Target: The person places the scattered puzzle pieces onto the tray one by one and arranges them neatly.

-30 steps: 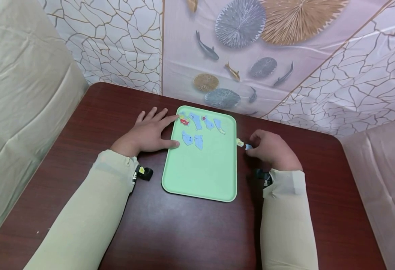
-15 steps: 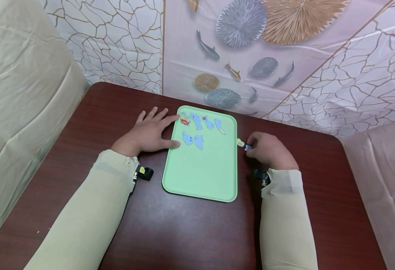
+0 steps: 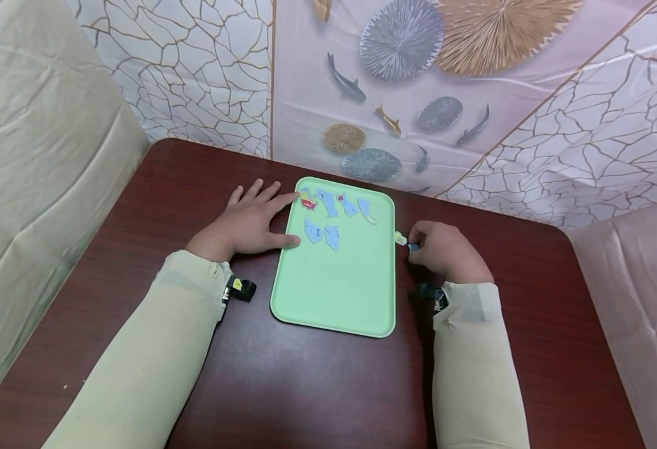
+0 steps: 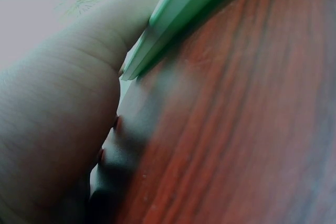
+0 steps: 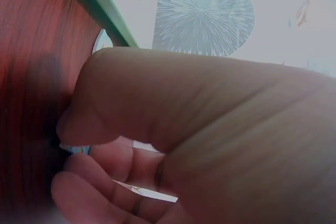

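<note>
My right hand (image 3: 446, 249), to the right of the tray, pinches a small light-blue puzzle piece (image 3: 413, 247) between thumb and fingers at the tabletop. In the right wrist view only a sliver of that piece (image 5: 79, 149) shows under the thumb. A pale yellow puzzle piece (image 3: 400, 238) lies right beside the tray's edge, close to the pinched one. My left hand (image 3: 249, 221) lies with fingers spread, thumb and index finger touching the left rim of the green tray (image 3: 334, 287). In the left wrist view, its thumb (image 4: 105, 30) presses on the tray's edge.
Several flat puzzle pieces lie in the tray's upper part, among them a yellow-and-red piece (image 3: 308, 201) at the corner and a light-blue piece (image 3: 332, 237) lower down. The dark wooden table (image 3: 283, 386) ends at a patterned cloth (image 3: 204, 75) behind.
My right hand has shifted slightly downward and its fingers have closed further over the small blue piece, which shows less now. My left hand and the tray have stayed put.
</note>
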The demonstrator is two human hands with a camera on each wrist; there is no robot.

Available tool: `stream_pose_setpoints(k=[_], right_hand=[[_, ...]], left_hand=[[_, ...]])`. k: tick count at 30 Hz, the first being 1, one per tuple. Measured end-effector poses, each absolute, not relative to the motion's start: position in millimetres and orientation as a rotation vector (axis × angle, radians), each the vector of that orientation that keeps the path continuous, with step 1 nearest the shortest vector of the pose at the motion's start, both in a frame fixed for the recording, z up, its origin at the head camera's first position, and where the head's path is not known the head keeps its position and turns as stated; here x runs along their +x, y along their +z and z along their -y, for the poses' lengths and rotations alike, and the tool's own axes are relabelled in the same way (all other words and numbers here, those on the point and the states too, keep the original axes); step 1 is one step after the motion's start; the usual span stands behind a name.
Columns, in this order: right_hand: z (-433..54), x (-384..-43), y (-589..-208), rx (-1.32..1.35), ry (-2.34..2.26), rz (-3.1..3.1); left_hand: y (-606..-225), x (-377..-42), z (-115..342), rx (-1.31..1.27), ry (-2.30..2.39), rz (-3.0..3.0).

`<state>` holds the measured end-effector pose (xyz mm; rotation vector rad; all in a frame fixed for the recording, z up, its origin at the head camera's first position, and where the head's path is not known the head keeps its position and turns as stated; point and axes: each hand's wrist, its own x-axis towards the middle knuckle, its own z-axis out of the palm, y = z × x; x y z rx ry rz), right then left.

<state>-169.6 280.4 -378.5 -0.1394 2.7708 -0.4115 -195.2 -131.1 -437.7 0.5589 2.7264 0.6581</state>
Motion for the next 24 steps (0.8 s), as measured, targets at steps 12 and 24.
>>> stream_pose_setpoints(k=[12,24], right_hand=[[-283.6,-169.1,-375.0,-0.194,-0.424,-2.796],[-268.6,-165.9,-365.8,-0.445,-0.611,-2.961]], left_hand=[[-439.5,-197.3,131.7,0.575,0.658,-2.727],[-438.3,-197.1,132.5,0.572,0.668,-2.72]])
